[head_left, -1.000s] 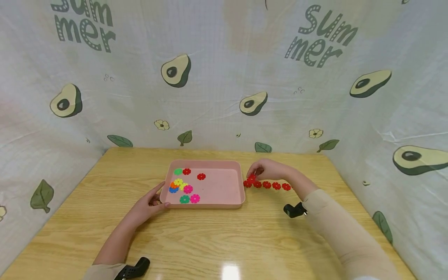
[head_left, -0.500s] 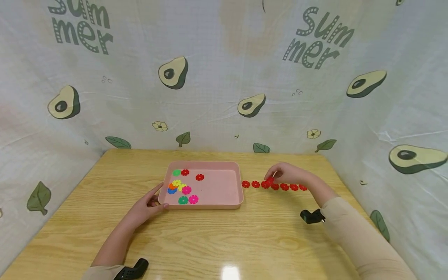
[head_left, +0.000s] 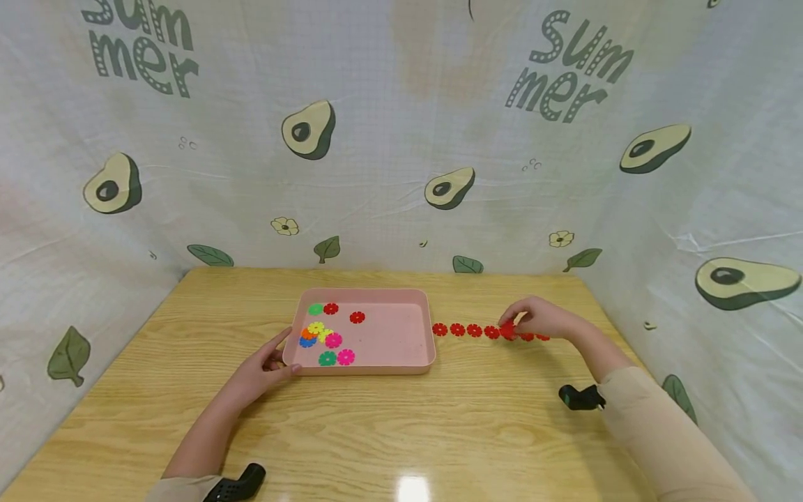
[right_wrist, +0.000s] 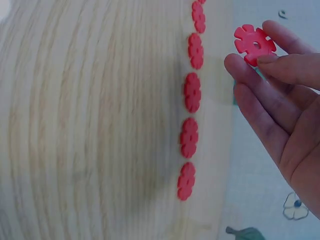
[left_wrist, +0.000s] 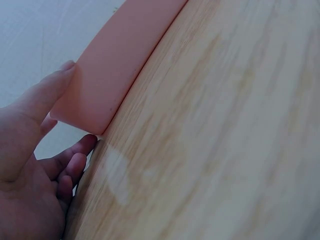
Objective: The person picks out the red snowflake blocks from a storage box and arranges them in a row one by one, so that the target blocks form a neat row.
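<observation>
Between thumb and fingers of my right hand (head_left: 541, 317) is a red snowflake disc (right_wrist: 254, 44), notched like a flower with a small hole in its middle. The hand is over a line of several red snowflake discs (head_left: 474, 330) on the table, hiding part of that line in the head view. My left hand (head_left: 262, 366) holds the near left corner of a pink tray (head_left: 389, 369); in the left wrist view its thumb lies against the tray wall and its fingers bend round the corner. Inside lie several discs, including a red one (head_left: 357, 317) and a pink one (head_left: 346, 357).
More discs cluster in the tray's left half, among them a yellow disc (head_left: 316, 327), a blue disc (head_left: 307, 342) and a dark green disc (head_left: 327, 358). The wooden table (head_left: 389, 425) ends at a printed cloth (head_left: 376, 174) behind and at both sides.
My right hand has moved rightward along the red line, away from the tray, carrying the red snowflake disc. The left hand stays at the tray corner.
</observation>
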Available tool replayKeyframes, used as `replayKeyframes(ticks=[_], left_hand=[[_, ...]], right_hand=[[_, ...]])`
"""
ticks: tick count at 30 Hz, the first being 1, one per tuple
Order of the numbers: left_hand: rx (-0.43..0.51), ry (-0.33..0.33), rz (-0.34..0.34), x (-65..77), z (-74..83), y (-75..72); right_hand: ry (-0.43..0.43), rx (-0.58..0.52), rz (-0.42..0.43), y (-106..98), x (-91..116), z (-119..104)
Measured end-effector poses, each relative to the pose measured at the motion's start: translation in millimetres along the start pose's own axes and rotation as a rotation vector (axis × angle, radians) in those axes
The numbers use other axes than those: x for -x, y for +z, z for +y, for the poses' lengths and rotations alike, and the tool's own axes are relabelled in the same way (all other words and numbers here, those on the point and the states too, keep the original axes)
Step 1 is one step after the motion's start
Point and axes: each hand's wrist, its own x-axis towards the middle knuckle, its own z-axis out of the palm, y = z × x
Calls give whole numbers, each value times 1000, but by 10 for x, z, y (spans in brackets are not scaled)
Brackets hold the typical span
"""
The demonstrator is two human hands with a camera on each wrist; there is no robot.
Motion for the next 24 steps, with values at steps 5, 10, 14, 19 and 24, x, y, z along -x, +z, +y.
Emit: replayKeyframes(ticks=[5,10,14,19,24], left_hand=[[1,0,-2,7,-13,-3],[7,4,-2,9,-18,-4],[15,6,-2,9,-23,-1],[27,14,-5,18,3,2],[24,15,-4,5,-13,5]], right_hand=[[7,15,33,-5,83,123],[16,49,80,-13,128,278],[35,21,112,-22,179,377],[48,9,144,-58,257,503],[86,-32,165,-99,319,641]])
